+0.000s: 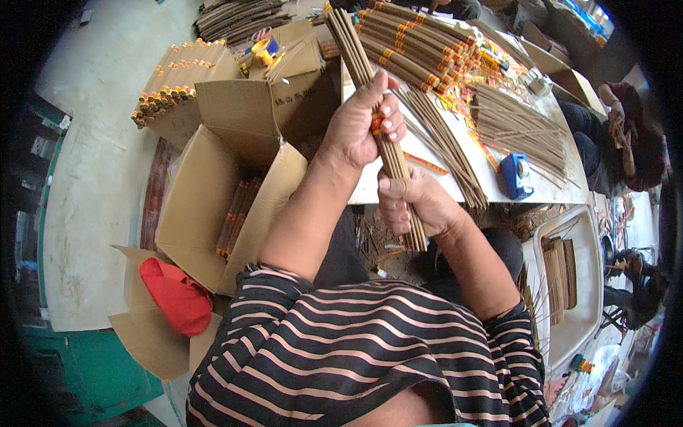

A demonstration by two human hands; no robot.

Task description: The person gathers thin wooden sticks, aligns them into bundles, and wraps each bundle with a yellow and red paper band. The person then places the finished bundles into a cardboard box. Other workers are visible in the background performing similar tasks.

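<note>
Left hand is gripping a bundle of thin brown sticks near its red-and-yellow band, fingers curling around it close together, thumb lying along the sticks. Right hand is closing around the same bundle nearer its lower end, thumb pressing across the front, fingers wrapping the shafts. The bundle is slanting between the hands, upper end leaning left, and is crossing the near-left corner of the white table in this view, its lower end showing past the near edge. On the table, a stack of banded bundles is lying toward the far edge; a narrow row of loose sticks is running toward the near edge; a wider spread of loose sticks is lying toward the right edge. A blue tape dispenser is standing beside the near edge. Left of the table, an open cardboard box is holding more bundles; a red cloth is resting against its near side. Right of the near edge, a white tub is holding brown sticks.
</note>
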